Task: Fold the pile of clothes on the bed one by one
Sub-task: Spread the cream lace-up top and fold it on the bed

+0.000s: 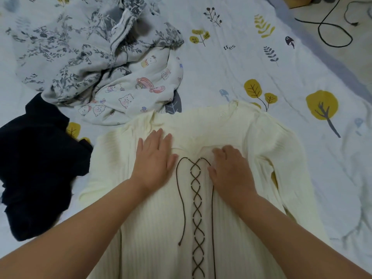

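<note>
The cream ribbed knit sweater with brown lacing (201, 208) lies spread on the leaf-print bed sheet (261, 57). The left hand (155, 160) presses flat, fingers straight, left of the lacing. The right hand (231, 170) rests right of it, fingertips slightly curled into the fabric, probably smoothing wrinkles before folding. Unfolded pile beyond the sweater: grey floral garment (70, 47), cartoon-print cloth (136, 91), black garment (36, 158).
</note>
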Demonstrator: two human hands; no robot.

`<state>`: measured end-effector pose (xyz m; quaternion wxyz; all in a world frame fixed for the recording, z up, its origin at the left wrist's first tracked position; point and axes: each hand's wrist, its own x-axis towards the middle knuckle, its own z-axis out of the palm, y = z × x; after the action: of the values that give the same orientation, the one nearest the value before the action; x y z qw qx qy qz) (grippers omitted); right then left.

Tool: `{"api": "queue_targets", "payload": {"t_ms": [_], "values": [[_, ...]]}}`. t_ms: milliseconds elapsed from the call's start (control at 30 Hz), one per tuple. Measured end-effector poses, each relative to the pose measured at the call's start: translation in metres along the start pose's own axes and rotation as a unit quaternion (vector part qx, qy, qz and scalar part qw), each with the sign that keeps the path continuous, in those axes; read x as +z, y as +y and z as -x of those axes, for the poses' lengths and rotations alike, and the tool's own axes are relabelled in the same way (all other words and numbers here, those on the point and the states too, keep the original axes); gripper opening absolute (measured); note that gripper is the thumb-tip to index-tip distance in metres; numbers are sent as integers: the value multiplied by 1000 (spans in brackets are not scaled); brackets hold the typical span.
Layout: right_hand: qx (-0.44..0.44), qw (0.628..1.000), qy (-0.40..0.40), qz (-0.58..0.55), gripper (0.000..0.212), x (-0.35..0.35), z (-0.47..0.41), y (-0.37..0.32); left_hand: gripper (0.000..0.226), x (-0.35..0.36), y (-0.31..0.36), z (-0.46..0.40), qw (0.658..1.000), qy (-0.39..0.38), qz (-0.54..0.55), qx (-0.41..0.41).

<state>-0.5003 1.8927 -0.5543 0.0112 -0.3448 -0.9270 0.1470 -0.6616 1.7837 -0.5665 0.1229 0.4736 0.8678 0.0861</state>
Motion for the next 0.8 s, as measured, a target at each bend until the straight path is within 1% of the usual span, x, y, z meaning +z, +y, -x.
{"api": "queue_targets", "payload": {"t_ms": [33, 67, 133, 167, 233, 333, 400, 433, 500, 533, 567, 600, 633, 667, 700, 733, 767, 800], "values": [[17, 1000, -14, -2, 29, -8, 10, -3, 69, 0, 4, 8, 1000, 22, 14, 5], [48, 997, -52, -12, 23, -14, 20, -6, 60, 1, 7, 15, 999, 39, 22, 11], [113, 979, -166, -25, 23, -16, 38, -9, 46, 6, 15, 31, 997, 58, 37, 23], [130, 970, -201, -31, 25, -14, 45, -10, 41, 8, 20, 38, 997, 61, 46, 25], [146, 961, -231, -45, 28, -7, 53, -11, 36, 11, 30, 51, 995, 68, 72, 30], [181, 949, -239, -93, 27, -2, 53, -12, 31, 13, 46, 63, 992, 72, 104, 24], [199, 947, -222, -120, 18, -8, 48, -14, 24, 13, 54, 67, 990, 70, 120, 17], [199, 950, -201, -131, 15, -12, 46, -14, 19, 13, 58, 69, 989, 66, 129, 12], [186, 958, -136, -170, 15, -20, 39, -15, 13, 13, 63, 72, 988, 45, 148, -3], [180, 955, -98, -214, 16, -25, 35, -15, 14, 13, 64, 73, 988, 39, 151, -14], [178, 943, -60, -274, 15, -29, 31, -15, 15, 13, 65, 74, 987, 35, 151, -30], [186, 921, -31, -341, 14, -33, 26, -15, 16, 14, 65, 74, 987, 27, 152, -54], [197, 886, -11, -420, 12, -37, 21, -16, 18, 14, 64, 74, 985, 15, 153, -81], [211, 840, 3, -499, 10, -41, 17, -16, 20, 14, 63, 74, 982, -1, 154, -106], [222, 801, 11, -555, 6, -43, 12, -15, 21, 14, 62, 74, 981, -18, 151, -123], [232, 795, 15, -560, 11, -42, 8, -14, 20, 14, 61, 74, 979, -31, 149, -133], [233, 832, 4, -503, 20, -40, 7, -11, 20, 14, 60, 74, 978, -41, 150, -137], [222, 893, -21, -391, 24, -38, 7, -7, 18, 13, 59, 74, 977, -46, 155, -140]]}}
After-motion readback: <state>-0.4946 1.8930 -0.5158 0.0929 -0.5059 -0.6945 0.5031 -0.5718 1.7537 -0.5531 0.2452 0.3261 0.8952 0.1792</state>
